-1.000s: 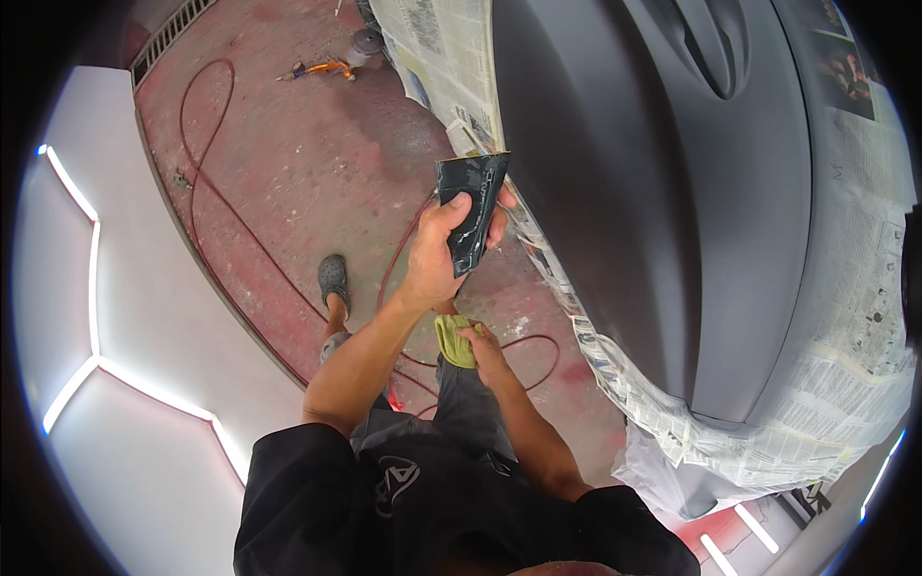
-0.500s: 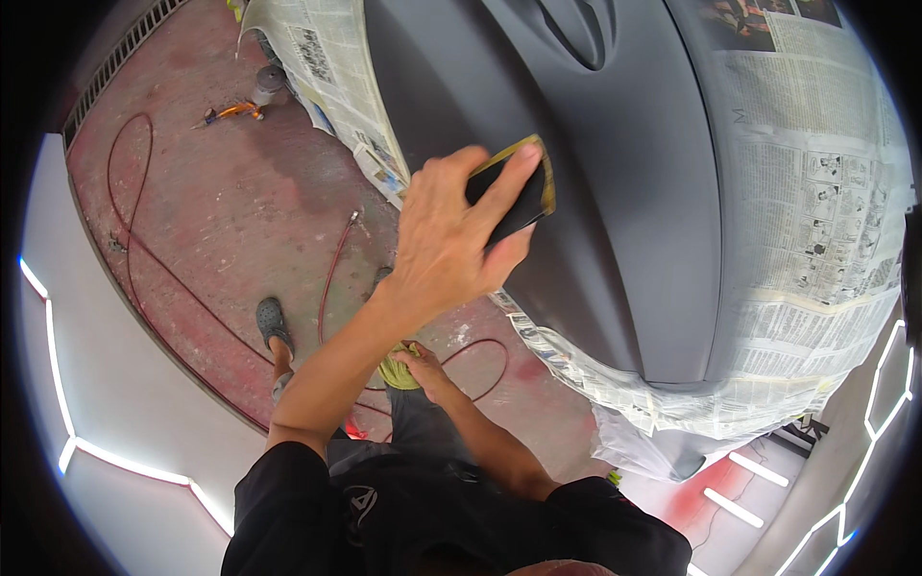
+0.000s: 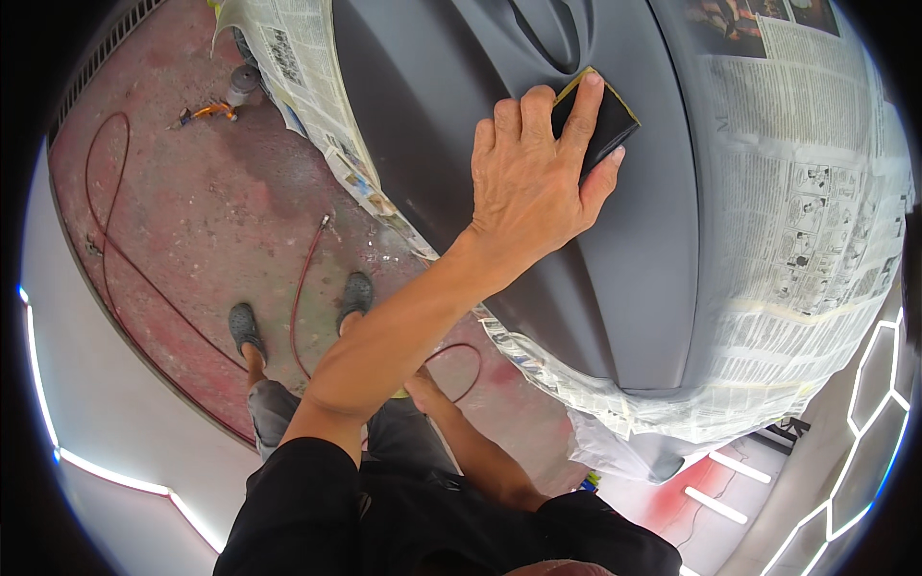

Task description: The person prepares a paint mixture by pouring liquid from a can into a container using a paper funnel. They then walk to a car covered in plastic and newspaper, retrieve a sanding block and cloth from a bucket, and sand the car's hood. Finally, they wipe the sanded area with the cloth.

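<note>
My left hand (image 3: pixel 533 178) rests on a dark grey, matte car hood (image 3: pixel 634 278), its fingers and thumb around a black sanding block (image 3: pixel 600 115) with a yellow edge. The block lies on the hood just below an oval recess (image 3: pixel 552 38). Down by my thigh, my right hand (image 3: pixel 420 389) is partly hidden behind my left forearm. A scrap of yellow-green cloth (image 3: pixel 400 394) shows at its fingers.
Newspaper masking (image 3: pixel 768 211) surrounds the hood. A red hose (image 3: pixel 182 307) loops over the stained floor (image 3: pixel 211 202), near an orange tool like a spray gun (image 3: pixel 206 113). A floor grate (image 3: pixel 101 62) runs along the far left.
My left hand has moved up and right across the hood with the sanding block. My right hand stays low with the cloth, now more covered by my left forearm.
</note>
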`<state>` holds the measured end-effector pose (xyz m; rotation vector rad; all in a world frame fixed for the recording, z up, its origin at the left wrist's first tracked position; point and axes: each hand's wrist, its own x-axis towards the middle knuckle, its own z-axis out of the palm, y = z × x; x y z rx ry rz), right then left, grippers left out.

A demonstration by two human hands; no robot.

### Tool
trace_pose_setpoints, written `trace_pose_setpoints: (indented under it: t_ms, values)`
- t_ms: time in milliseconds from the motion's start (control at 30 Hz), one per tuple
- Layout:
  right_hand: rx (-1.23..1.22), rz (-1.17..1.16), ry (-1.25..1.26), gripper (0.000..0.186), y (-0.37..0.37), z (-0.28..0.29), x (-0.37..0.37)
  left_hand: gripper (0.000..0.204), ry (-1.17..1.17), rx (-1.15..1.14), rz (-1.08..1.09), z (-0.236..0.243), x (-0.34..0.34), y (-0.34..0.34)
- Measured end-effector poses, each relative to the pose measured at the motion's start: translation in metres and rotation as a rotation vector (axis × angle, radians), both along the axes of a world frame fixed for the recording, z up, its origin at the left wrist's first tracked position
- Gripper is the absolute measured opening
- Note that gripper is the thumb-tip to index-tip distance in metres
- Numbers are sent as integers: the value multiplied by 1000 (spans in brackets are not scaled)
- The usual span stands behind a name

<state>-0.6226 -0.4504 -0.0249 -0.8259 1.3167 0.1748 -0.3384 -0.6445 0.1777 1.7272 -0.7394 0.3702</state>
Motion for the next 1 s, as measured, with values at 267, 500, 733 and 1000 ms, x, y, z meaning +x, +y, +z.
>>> trace_pose_setpoints:
  t_ms: [267,500,733,1000]
  values:
    - [18,55,81,57,-4,11,8,71,-2,-48,68,8,6,-14]
    - [5,57,28,54,-4,10,4,70,60,30,-16,-1,-7,1]
    - [21,41,25,57,-2,7,-1,68,27,-102,42,13,4,-12]
    - [19,11,51,58,1,11,6,66,116,-56,-35,4,-10,2]
